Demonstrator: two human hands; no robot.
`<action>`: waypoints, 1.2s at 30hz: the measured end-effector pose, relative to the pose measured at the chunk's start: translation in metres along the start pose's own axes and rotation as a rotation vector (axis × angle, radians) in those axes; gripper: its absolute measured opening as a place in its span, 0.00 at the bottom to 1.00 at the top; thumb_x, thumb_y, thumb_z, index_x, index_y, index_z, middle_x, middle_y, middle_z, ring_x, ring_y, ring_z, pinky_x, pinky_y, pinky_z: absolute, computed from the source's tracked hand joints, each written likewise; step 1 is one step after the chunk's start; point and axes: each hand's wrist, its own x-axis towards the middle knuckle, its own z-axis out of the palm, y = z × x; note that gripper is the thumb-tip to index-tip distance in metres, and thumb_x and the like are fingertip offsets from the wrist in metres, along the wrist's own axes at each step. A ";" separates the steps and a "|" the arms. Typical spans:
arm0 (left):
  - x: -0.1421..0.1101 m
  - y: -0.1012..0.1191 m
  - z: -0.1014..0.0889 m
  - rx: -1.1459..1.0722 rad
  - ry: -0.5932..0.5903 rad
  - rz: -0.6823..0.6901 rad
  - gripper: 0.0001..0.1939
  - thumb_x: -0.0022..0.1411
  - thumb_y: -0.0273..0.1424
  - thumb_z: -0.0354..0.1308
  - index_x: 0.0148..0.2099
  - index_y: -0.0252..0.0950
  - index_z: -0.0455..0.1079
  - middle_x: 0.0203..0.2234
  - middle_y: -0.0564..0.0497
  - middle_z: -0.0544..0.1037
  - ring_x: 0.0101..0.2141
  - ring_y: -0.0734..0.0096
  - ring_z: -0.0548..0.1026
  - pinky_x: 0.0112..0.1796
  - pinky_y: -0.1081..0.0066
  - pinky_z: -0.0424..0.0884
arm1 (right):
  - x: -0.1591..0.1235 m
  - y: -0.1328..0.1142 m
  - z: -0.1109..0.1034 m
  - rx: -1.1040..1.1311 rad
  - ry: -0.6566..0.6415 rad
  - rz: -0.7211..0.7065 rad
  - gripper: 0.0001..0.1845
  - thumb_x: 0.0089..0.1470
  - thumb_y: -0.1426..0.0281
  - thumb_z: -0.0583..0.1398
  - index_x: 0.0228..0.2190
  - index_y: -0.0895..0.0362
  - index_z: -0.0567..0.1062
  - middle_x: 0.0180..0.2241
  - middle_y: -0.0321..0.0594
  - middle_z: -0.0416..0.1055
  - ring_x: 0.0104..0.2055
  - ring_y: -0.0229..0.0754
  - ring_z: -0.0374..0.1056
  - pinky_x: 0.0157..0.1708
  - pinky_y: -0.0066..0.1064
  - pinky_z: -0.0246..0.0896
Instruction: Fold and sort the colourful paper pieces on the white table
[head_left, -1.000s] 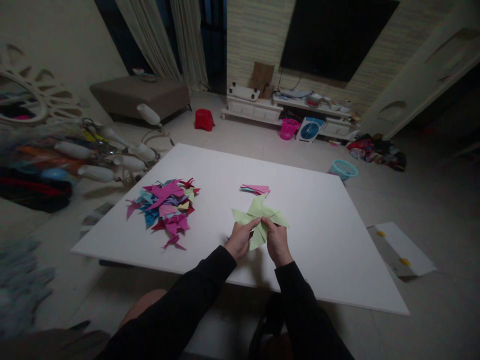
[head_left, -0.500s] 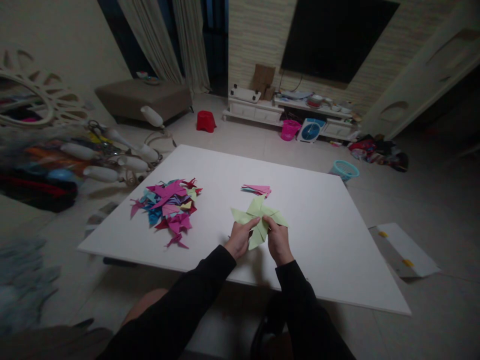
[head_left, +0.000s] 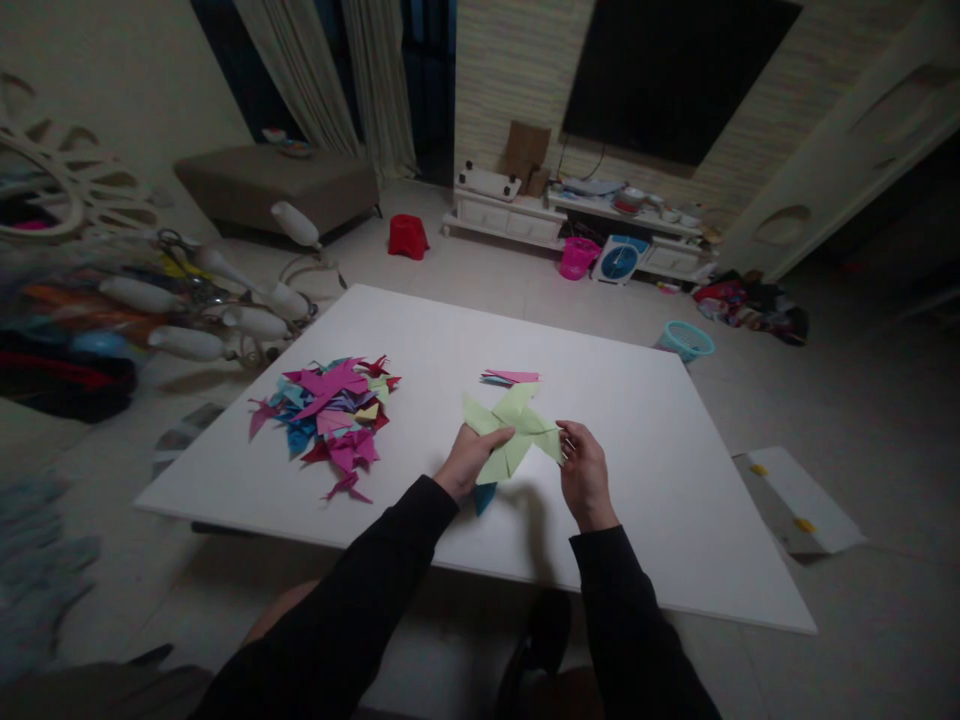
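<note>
A pale green folded paper pinwheel (head_left: 517, 428) is held up over the white table. My left hand (head_left: 469, 460) grips its left side, thumb lying on top near the centre and fingers hidden underneath. At the tip of the right-hand blade is my right hand (head_left: 585, 470), its fingertips closed on the paper. Below the pinwheel a blue piece of folded paper (head_left: 485, 497) shows in part. Just beyond it lies a small flat stack of pink and teal folded papers (head_left: 510, 377). Folded paper cranes in several colours form a pile (head_left: 334, 415) to the left.
The white table (head_left: 645, 500) extends on both sides of my hands. Lamp arms with white shades (head_left: 259, 320) stand at its left edge. Past the far right corner is a teal basket (head_left: 686, 342); a white board (head_left: 802, 505) lies on the floor at right.
My right hand has shifted from the pinwheel's centre rightward to a blade tip. My left thumb stays on the pinwheel, which has turned slightly. The blue paper beneath has come into view.
</note>
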 end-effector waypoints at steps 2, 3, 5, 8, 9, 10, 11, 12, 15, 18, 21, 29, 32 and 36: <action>-0.001 0.006 -0.003 0.052 -0.051 -0.022 0.25 0.45 0.33 0.74 0.47 0.29 0.78 0.45 0.37 0.81 0.44 0.53 0.80 0.47 0.60 0.74 | -0.003 -0.003 0.000 0.046 0.005 0.066 0.11 0.46 0.61 0.66 0.31 0.53 0.80 0.30 0.36 0.73 0.32 0.37 0.66 0.30 0.27 0.58; -0.003 0.008 -0.005 0.078 -0.069 -0.034 0.26 0.45 0.33 0.74 0.47 0.29 0.78 0.45 0.37 0.82 0.43 0.53 0.80 0.46 0.60 0.75 | -0.005 -0.004 0.001 0.048 -0.001 0.095 0.10 0.46 0.62 0.67 0.31 0.54 0.80 0.29 0.35 0.73 0.32 0.37 0.66 0.30 0.27 0.57; -0.005 0.011 -0.008 0.132 -0.085 -0.046 0.26 0.44 0.32 0.74 0.47 0.30 0.78 0.45 0.37 0.82 0.42 0.54 0.81 0.45 0.60 0.75 | -0.008 -0.007 0.001 -0.020 -0.033 0.107 0.10 0.45 0.63 0.67 0.31 0.54 0.81 0.31 0.37 0.76 0.33 0.38 0.67 0.30 0.27 0.57; -0.010 0.014 -0.011 0.211 -0.126 -0.047 0.26 0.44 0.32 0.74 0.46 0.30 0.79 0.45 0.37 0.82 0.40 0.56 0.81 0.44 0.61 0.75 | -0.014 -0.010 0.001 -0.139 -0.122 0.069 0.12 0.45 0.62 0.69 0.31 0.56 0.83 0.33 0.39 0.79 0.36 0.41 0.69 0.35 0.30 0.60; -0.011 0.015 -0.012 0.243 -0.145 -0.056 0.25 0.44 0.33 0.74 0.45 0.30 0.79 0.44 0.37 0.82 0.39 0.56 0.81 0.43 0.62 0.75 | -0.016 -0.010 0.001 -0.160 -0.164 0.064 0.13 0.44 0.61 0.70 0.31 0.56 0.83 0.32 0.40 0.79 0.36 0.42 0.70 0.36 0.31 0.61; -0.013 0.016 -0.013 0.279 -0.159 -0.068 0.23 0.44 0.33 0.74 0.44 0.29 0.80 0.43 0.37 0.82 0.38 0.57 0.81 0.41 0.63 0.75 | -0.017 -0.010 0.002 -0.170 -0.204 0.062 0.13 0.43 0.61 0.71 0.30 0.56 0.83 0.32 0.40 0.80 0.35 0.42 0.70 0.37 0.32 0.62; -0.014 0.017 -0.013 0.315 -0.169 -0.080 0.22 0.44 0.33 0.74 0.43 0.29 0.80 0.41 0.38 0.83 0.36 0.58 0.81 0.39 0.64 0.75 | -0.019 -0.009 0.002 -0.172 -0.235 0.063 0.13 0.42 0.62 0.72 0.30 0.57 0.83 0.31 0.40 0.80 0.35 0.42 0.70 0.37 0.33 0.62; -0.014 0.017 -0.014 0.346 -0.175 -0.091 0.21 0.45 0.33 0.74 0.42 0.29 0.80 0.40 0.38 0.83 0.34 0.59 0.81 0.37 0.65 0.75 | -0.020 -0.008 0.003 -0.172 -0.254 0.067 0.13 0.41 0.62 0.72 0.29 0.57 0.83 0.30 0.40 0.80 0.34 0.42 0.70 0.37 0.33 0.63; -0.014 0.018 -0.014 0.390 -0.187 -0.091 0.18 0.45 0.33 0.74 0.40 0.30 0.81 0.37 0.39 0.83 0.32 0.60 0.80 0.34 0.67 0.74 | -0.021 -0.004 0.006 -0.178 -0.262 0.080 0.14 0.41 0.61 0.72 0.28 0.58 0.83 0.29 0.40 0.79 0.31 0.42 0.70 0.35 0.33 0.63; -0.012 0.019 -0.015 0.394 -0.178 -0.080 0.16 0.45 0.32 0.73 0.38 0.31 0.81 0.36 0.40 0.83 0.31 0.60 0.80 0.33 0.67 0.74 | -0.016 0.000 0.007 -0.182 -0.245 0.080 0.13 0.40 0.62 0.72 0.26 0.58 0.82 0.26 0.39 0.78 0.29 0.40 0.68 0.32 0.31 0.62; -0.007 0.019 -0.016 0.391 -0.166 -0.087 0.15 0.45 0.32 0.73 0.37 0.30 0.82 0.35 0.40 0.83 0.30 0.60 0.80 0.32 0.68 0.73 | -0.010 0.004 0.008 -0.163 -0.216 0.079 0.12 0.40 0.62 0.72 0.25 0.57 0.82 0.25 0.37 0.77 0.28 0.39 0.67 0.30 0.30 0.62; 0.002 0.016 -0.016 0.436 -0.191 -0.083 0.17 0.45 0.33 0.72 0.38 0.30 0.82 0.35 0.40 0.84 0.31 0.59 0.80 0.31 0.68 0.74 | -0.007 0.003 0.009 -0.117 -0.289 0.148 0.12 0.41 0.63 0.72 0.27 0.57 0.82 0.29 0.38 0.79 0.30 0.40 0.70 0.33 0.30 0.64; -0.001 0.016 -0.013 0.452 -0.198 -0.082 0.17 0.45 0.34 0.73 0.38 0.30 0.82 0.36 0.41 0.84 0.32 0.58 0.80 0.32 0.67 0.73 | -0.009 0.001 0.006 -0.130 -0.308 0.158 0.12 0.41 0.63 0.72 0.28 0.58 0.82 0.29 0.38 0.79 0.30 0.40 0.70 0.32 0.30 0.64; -0.008 0.019 -0.008 0.413 -0.201 -0.072 0.16 0.44 0.34 0.73 0.36 0.31 0.81 0.34 0.41 0.84 0.31 0.60 0.79 0.33 0.67 0.73 | -0.012 0.002 0.004 -0.134 -0.285 0.140 0.13 0.40 0.62 0.72 0.27 0.57 0.82 0.28 0.38 0.79 0.29 0.41 0.71 0.31 0.31 0.65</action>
